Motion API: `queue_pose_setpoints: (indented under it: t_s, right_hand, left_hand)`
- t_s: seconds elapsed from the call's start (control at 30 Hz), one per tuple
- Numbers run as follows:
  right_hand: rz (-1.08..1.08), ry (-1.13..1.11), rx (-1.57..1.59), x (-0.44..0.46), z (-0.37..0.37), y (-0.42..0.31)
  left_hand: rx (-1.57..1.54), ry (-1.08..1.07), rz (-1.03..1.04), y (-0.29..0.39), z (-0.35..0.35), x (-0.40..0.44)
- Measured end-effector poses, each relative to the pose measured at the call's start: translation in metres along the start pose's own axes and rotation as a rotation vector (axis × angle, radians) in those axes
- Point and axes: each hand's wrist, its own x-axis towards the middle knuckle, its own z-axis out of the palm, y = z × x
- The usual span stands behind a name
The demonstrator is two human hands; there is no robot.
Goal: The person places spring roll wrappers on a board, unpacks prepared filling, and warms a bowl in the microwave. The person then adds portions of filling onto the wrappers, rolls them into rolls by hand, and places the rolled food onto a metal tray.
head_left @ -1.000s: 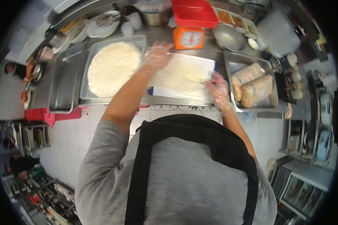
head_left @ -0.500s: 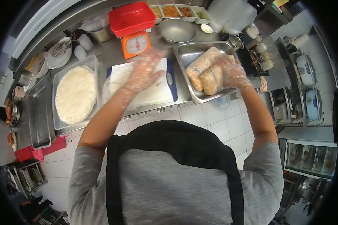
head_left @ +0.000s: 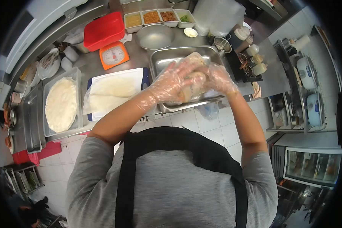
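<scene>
My left hand [head_left: 174,83] and right hand [head_left: 219,80] are on a wrapped roll [head_left: 195,59] in the metal tray [head_left: 193,105]; I cannot tell how tight either grip is. The tray sits at the front edge of the shiny worktop [head_left: 138,59]. A white board [head_left: 145,78] lies beside it. White tiles [head_left: 224,133] cover the floor, and a glass-front case [head_left: 311,167] stands to my right.

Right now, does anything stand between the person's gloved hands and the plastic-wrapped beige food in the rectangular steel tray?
Nothing visible does, beyond the clear plastic gloves: the left hand lies over the food, the right hand is at its right side, and both reach inside the rim of the tray.
</scene>
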Motion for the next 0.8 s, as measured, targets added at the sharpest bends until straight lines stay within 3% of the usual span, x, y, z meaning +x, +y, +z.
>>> queue_pose_setpoints:
  t_s: [0.1, 0.17, 0.23, 0.27, 0.37, 0.47, 0.67, 0.8]
  right_hand:
    - [0.019, 0.018, 0.259, -0.002, -0.006, 0.016]
    - [-0.031, 0.113, 0.333, -0.019, -0.006, 0.026]
    - [-0.117, 0.116, 0.303, -0.036, 0.006, 0.036]
    - [-0.160, 0.117, 0.286, -0.042, 0.012, 0.040]
    - [0.013, 0.081, 0.426, -0.053, 0.022, 0.043]
    - [0.058, 0.085, 0.408, -0.057, 0.029, 0.040]
    - [0.013, 0.229, 0.218, -0.056, 0.032, 0.027]
    - [-0.170, 0.457, 0.067, -0.037, 0.028, 0.033]
  left_hand:
    - [0.098, -0.166, 0.027, -0.005, 0.039, 0.002]
    - [-0.007, -0.191, -0.040, -0.011, 0.063, 0.001]
    - [0.007, -0.150, 0.000, -0.003, 0.072, -0.005]
    - [-0.016, -0.031, -0.020, 0.000, 0.074, -0.006]
    - [-0.093, 0.022, -0.148, 0.012, 0.061, 0.007]
    - [-0.008, -0.056, -0.038, 0.005, 0.055, 0.016]
    - [-0.450, 0.209, -0.647, 0.013, 0.046, 0.026]
    - [-0.775, 0.449, -0.700, 0.008, 0.049, 0.039]
